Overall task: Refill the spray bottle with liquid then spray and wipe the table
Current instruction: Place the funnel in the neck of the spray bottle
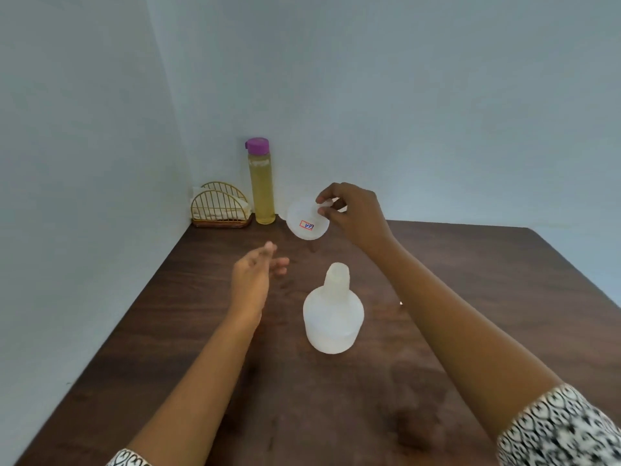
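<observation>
Two hands hovered over the bench (470, 264): left hand (253, 275) empty, fingers spread; the uncapped spray bottle (332, 314) stood between them; right hand (353, 213) pinched a white funnel (307, 220). Seated crooked, I reckoned, it could tip the bottle.

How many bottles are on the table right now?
2. A translucent white bottle with no cap stands mid-table between the hands; a tall bottle of yellow liquid with a purple cap stands in the far corner beside the napkin holder. None seem hidden.
</observation>
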Available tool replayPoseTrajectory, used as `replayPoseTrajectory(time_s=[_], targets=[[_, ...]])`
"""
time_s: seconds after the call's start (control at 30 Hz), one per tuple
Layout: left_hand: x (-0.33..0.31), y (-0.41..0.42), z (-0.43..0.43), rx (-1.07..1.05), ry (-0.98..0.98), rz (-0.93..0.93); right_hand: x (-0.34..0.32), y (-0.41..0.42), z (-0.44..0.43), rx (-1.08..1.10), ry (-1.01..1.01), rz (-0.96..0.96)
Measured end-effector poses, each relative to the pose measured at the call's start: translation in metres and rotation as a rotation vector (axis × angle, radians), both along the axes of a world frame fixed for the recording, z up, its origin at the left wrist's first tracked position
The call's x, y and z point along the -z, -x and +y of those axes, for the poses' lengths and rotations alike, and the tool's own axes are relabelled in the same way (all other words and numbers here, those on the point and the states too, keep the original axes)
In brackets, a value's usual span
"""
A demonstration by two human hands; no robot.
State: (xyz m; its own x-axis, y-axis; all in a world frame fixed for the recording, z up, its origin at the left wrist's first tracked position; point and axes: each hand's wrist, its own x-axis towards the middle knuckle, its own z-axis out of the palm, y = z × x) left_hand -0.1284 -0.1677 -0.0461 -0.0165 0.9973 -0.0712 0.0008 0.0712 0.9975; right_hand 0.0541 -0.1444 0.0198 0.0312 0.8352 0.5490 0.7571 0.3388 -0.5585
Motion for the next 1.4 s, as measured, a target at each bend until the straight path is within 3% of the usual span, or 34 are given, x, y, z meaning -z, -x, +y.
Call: replayPoseTrajectory(time_s=[0.2,0.33,0.43,0.57,0.7,0.8,0.97,1.4], targets=[[-0.073,-0.003,-0.014,0.221,0.158,-0.409,-0.023,0.008,-0.071,-0.077,-0.401,-0.148],[-0.090,-0.013,-0.036,0.228,0.127,-0.572,-0.017,0.015,-0.099,-0.077,-0.519,-0.394],[-0.091,-0.015,-0.047,0.192,0.109,-0.651,-0.008,0.019,-0.111,-0.090,-0.534,-0.442],[-0.088,-0.017,-0.051,0.221,0.046,-0.638,-0.002,0.018,-0.120,-0.139,-0.417,-0.224],[-0.089,-0.015,-0.051,0.303,-0.048,-0.589,-0.016,0.023,-0.132,-0.135,-0.077,0.394],[-0.090,-0.015,-0.046,0.359,-0.153,-0.481,-0.028,0.018,-0.126,-0.094,0.074,0.616],[-0.095,-0.013,-0.039,0.510,-0.280,-0.356,-0.043,0.003,-0.119,-0.252,0.338,0.730],[-0.078,-0.011,-0.046,0.492,-0.278,-0.224,-0.023,-0.006,-0.122,-0.228,0.288,0.730]])
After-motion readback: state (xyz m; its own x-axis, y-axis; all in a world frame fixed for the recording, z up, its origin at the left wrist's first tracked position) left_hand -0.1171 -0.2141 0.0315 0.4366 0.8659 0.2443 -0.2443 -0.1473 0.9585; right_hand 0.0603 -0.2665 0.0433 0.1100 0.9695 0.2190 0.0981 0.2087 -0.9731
